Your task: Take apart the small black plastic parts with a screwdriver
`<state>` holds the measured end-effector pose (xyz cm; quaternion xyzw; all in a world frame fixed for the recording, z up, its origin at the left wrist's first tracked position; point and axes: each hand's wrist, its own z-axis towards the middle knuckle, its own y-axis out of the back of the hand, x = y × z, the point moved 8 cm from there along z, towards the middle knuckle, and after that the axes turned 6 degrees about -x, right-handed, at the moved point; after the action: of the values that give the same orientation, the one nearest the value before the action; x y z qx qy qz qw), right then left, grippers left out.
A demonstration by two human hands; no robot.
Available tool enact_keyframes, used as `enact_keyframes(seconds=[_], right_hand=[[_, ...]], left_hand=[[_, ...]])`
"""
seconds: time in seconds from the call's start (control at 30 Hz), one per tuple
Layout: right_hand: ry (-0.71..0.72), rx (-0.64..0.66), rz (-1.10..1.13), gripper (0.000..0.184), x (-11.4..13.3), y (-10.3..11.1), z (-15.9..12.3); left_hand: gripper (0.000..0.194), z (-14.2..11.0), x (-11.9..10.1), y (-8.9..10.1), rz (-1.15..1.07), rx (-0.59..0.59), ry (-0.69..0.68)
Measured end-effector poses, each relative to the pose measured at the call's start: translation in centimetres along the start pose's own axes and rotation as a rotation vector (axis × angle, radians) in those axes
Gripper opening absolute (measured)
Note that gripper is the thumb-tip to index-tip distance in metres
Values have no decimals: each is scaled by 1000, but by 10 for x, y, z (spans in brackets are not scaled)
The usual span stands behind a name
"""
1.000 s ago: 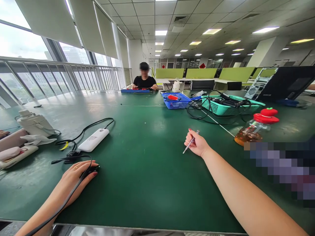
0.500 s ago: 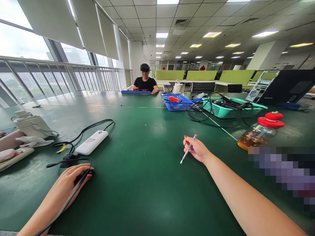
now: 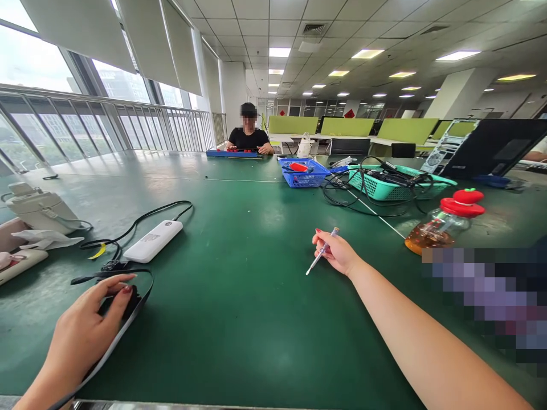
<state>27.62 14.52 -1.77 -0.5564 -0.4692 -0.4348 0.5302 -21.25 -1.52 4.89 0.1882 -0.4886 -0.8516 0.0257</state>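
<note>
On the left of the head view, my left hand (image 3: 83,324) curls its thumb and fingers round a small black object (image 3: 132,300); its kind is mostly hidden. A dark flat strap (image 3: 111,346) loops from beside it along my wrist. My right hand (image 3: 337,253) is closed round a slim screwdriver (image 3: 319,257), which has a translucent handle. Its pale tip points down and left, close to the green tabletop (image 3: 239,319). Beyond my left hand lies a white power bank (image 3: 154,241) with a black cable (image 3: 141,219) plugged in.
A jar with a red lid (image 3: 464,208) stands right of my right hand. Farther back are a blue basket (image 3: 304,177), a green basket (image 3: 380,191) and tangled cables. A white bottle-like object (image 3: 40,208) lies at left. Another person (image 3: 248,136) sits across the table.
My left hand has turned, with thumb and fingers now curled round the black object it lay over. The screwdriver stays in my right hand. The whole view has shifted slightly.
</note>
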Motion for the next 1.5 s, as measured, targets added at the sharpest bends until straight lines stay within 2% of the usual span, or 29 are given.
enact_keyframes(seconds=[0.1,0.3,0.63,0.87,1.07,1.17,1.37,1.5], right_hand=[[2,1,-4,46,-1,1,1],[-4,1,-8,45,1,1,0],[-9,15,-17,43,0,-1,0],[4,14,-27,42,2,-2,0],[7,12,-31,41,3,-2,-1],[9,12,-29,41,3,-3,-1],[12,19,-31,41,3,-3,-1],[11,26,-38,40,3,-3,-1]], left_hand=[[46,1,2,4,15,-24,42],[43,0,0,-1,34,-33,-65],[39,-1,6,-2,132,-39,-41],[43,1,13,-7,166,29,19],[42,1,15,-9,157,-8,-17],[44,2,17,-11,145,-4,-35],[36,3,18,-15,136,21,-74],[42,4,25,-21,129,27,-54]])
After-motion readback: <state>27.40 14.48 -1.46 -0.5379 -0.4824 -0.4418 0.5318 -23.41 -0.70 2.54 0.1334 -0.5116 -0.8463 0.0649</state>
